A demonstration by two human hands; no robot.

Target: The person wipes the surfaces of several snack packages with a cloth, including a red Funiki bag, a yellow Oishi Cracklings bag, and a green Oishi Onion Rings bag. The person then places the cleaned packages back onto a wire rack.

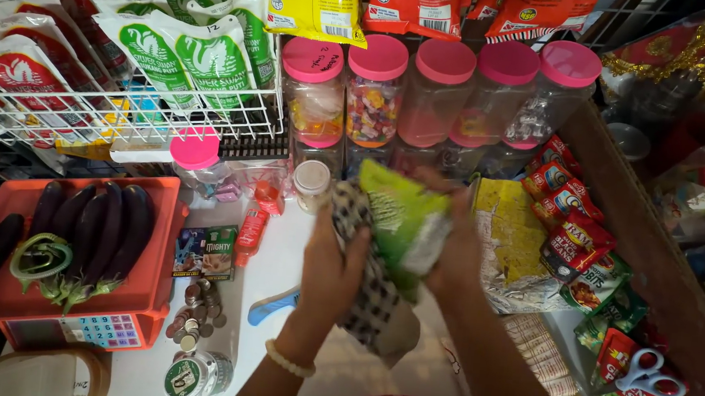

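Over the white counter (339, 365), both hands are up at mid-frame: left hand (332, 263) grips a black-and-white checkered bag (369, 304) with fingers curled around its edge, right hand (455, 252) clamps a green snack packet (405, 219) from the side, fingers pressed onto it. Packet sits at the bag's mouth, mostly outside it, so loading looks started but not finished; blur hides exact finger detail. Coins (197, 311), a blue comb (273, 307) and the pink-lidded jars (375, 87) lie untouched nearby.

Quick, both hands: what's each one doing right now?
Left hand: closed on the checkered cloth.
Right hand: gripping the green packet.
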